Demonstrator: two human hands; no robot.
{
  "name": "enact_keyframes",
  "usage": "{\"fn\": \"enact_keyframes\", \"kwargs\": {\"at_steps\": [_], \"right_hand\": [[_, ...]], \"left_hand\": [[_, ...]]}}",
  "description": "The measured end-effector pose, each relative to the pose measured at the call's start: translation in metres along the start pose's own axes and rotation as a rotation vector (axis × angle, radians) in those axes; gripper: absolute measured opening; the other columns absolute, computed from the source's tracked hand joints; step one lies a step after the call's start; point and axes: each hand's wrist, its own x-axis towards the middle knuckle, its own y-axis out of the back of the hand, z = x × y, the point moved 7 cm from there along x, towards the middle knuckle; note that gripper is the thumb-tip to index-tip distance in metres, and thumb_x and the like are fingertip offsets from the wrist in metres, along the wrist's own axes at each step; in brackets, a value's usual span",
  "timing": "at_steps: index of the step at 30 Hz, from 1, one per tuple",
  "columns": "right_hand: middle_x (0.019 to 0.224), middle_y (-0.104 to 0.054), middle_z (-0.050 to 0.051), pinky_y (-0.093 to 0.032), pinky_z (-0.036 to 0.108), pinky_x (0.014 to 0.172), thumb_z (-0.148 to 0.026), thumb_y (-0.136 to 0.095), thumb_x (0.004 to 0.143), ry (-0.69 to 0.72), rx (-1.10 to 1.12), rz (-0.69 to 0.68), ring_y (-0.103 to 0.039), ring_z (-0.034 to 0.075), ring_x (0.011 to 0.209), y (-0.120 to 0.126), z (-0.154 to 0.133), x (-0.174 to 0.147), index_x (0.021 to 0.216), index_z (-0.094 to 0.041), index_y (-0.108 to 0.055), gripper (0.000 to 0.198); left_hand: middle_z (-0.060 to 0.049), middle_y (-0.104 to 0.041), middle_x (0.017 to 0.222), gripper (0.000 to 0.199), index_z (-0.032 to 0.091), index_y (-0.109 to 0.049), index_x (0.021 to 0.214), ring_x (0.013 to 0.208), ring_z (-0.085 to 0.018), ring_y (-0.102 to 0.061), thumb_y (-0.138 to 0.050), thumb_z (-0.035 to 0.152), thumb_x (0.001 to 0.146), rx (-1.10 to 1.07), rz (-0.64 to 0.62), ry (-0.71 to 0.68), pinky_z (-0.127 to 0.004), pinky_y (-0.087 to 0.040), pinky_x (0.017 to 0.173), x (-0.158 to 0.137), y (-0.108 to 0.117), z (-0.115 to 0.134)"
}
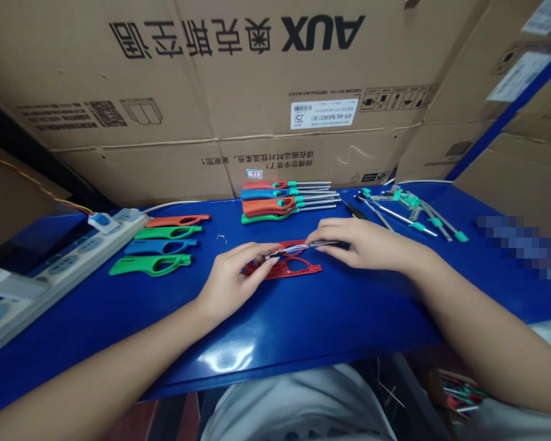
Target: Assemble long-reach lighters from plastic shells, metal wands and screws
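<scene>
My left hand (235, 274) pinches a small black part (270, 255) at one end of some thin pale wires (294, 248). At the other end of the wires, my right hand (356, 243) grips a slim dark and metallic piece, mostly covered by the fingers. Beneath both hands, two red lighter handle shells (284, 270) lie on the blue table (239, 331). Fingers hide part of each shell. Just beyond them is a stack of long-necked lighters (269, 207) in red, blue, orange and green, their metal tubes pointing right.
Several coloured handle shells (158, 247) lie at the left, beside a white power strip (73, 269) with plugs. Metal tubes with teal parts (413, 208) lie scattered at back right, near a black and yellow screwdriver (354, 210). Tiny screws (221, 237) lie left of centre. Cardboard (165, 110) walls the back.
</scene>
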Motion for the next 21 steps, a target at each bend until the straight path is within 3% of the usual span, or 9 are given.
{"fn": "enact_keyframes", "kwargs": {"at_steps": [4, 9, 15, 21], "right_hand": [[0.112, -0.074, 0.006, -0.051, 0.030, 0.091, -0.027, -0.057, 0.097, 0.018, 0.242, -0.158, -0.068, 0.018, 0.101, -0.007, -0.005, -0.001, 0.116, -0.021, -0.071, 0.024], [0.113, -0.074, 0.006, -0.051, 0.028, 0.091, -0.029, -0.059, 0.096, 0.032, 0.413, -0.210, -0.068, 0.016, 0.101, -0.005, -0.011, -0.001, 0.115, -0.019, -0.072, 0.025], [0.102, -0.075, 0.006, -0.050, 0.026, 0.080, -0.033, -0.058, 0.097, -0.060, 0.384, -0.259, -0.067, 0.015, 0.087, -0.007, 0.004, -0.004, 0.117, -0.017, -0.071, 0.029], [0.078, -0.069, 0.002, -0.045, 0.022, 0.064, -0.030, -0.054, 0.099, -0.117, 0.345, -0.300, -0.060, 0.011, 0.065, -0.013, 0.015, -0.005, 0.117, -0.014, -0.066, 0.027]], "left_hand": [[-0.005, -0.078, 0.096, 0.017, 0.020, -0.077, 0.103, 0.085, -0.017, -0.072, -0.063, 0.025, 0.095, -0.026, -0.035, 0.038, -0.025, -0.056, 0.078, 0.002, 0.000, -0.001], [-0.006, -0.079, 0.096, 0.018, 0.020, -0.079, 0.099, 0.086, -0.018, -0.074, -0.064, 0.029, 0.094, -0.058, -0.086, 0.058, -0.026, -0.057, 0.080, 0.004, -0.004, -0.006], [-0.007, -0.078, 0.104, 0.021, 0.020, -0.077, 0.107, 0.093, -0.019, -0.074, -0.062, 0.026, 0.095, -0.037, -0.158, -0.034, -0.025, -0.058, 0.082, 0.001, -0.009, -0.005], [-0.006, -0.076, 0.100, 0.019, 0.019, -0.077, 0.104, 0.088, -0.018, -0.072, -0.064, 0.030, 0.095, 0.022, -0.117, -0.049, -0.023, -0.056, 0.076, 0.002, -0.006, -0.005]]}}
